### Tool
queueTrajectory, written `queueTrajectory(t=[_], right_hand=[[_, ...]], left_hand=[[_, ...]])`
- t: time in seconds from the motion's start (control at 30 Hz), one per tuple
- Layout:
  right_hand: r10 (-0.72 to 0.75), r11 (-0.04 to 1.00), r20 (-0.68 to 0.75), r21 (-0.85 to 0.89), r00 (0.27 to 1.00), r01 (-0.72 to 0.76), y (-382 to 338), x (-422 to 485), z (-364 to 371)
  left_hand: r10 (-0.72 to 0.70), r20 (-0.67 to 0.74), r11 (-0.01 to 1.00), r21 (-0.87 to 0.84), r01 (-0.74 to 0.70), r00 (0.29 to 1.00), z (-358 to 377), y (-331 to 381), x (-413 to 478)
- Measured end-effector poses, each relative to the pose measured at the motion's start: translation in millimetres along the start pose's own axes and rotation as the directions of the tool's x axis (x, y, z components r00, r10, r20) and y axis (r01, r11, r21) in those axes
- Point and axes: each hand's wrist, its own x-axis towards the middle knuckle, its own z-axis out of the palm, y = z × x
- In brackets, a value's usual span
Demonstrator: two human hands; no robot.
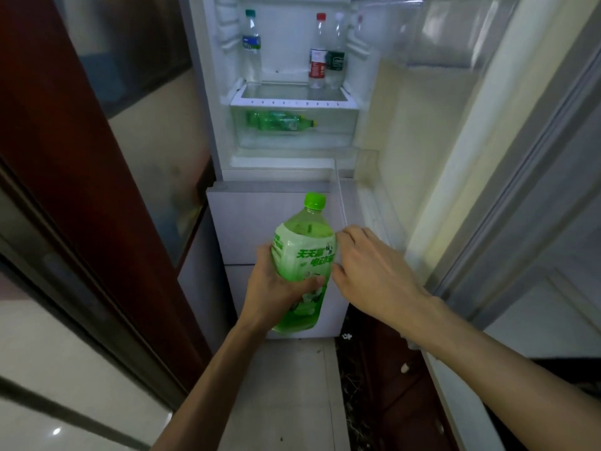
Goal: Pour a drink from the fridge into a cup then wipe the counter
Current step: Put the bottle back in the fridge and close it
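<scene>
A large green drink bottle (304,252) with a green cap and a green label is held upright in front of the open fridge (286,53). My left hand (276,288) grips its lower body. My right hand (370,271) sits at the bottle's right side, fingers spread and touching the label. Neither a cup nor a counter is in view.
Three upright bottles stand on the fridge shelf (292,100), and another green bottle (279,121) lies in the clear drawer below. The fridge door (439,131) hangs open on the right. A dark wooden sliding door frame (81,190) runs along the left. Pale tiled floor (292,385) lies below.
</scene>
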Motion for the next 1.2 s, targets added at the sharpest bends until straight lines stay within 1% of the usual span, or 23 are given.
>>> queueTrajectory(t=[0.17,0.37,0.63,0.77,0.87,0.97,1.1,1.2], right_hand=[[0.068,0.998,0.018,0.011,0.998,-0.068,24,-6,-7],[0.083,0.996,-0.020,-0.012,0.996,-0.084,49,-14,-16],[0.131,0.989,-0.069,0.080,0.989,-0.125,71,2,-35],[0.164,0.976,-0.093,0.162,0.982,-0.148,71,18,-42],[0.185,0.960,-0.114,0.232,0.976,-0.155,69,40,-46],[0.205,0.938,-0.116,0.308,0.972,-0.161,63,70,-48],[0.223,0.899,-0.118,0.409,0.968,-0.157,49,113,-48],[0.248,0.850,-0.145,0.508,0.958,-0.143,40,151,-45]], left_hand=[[0.025,0.036,1.000,-0.012,-0.024,0.999,22,8,1],[0.077,0.042,0.997,-0.027,-0.076,0.996,48,25,8],[0.129,0.005,0.991,-0.030,-0.129,0.992,61,55,29],[0.166,-0.019,0.986,0.022,-0.166,0.986,48,68,47],[0.224,-0.045,0.974,0.055,-0.221,0.974,34,81,65],[0.282,-0.036,0.956,0.090,-0.277,0.959,17,94,85],[0.338,-0.061,0.934,0.144,-0.327,0.939,-12,107,118],[0.389,-0.064,0.915,0.148,-0.377,0.919,-34,118,149]])
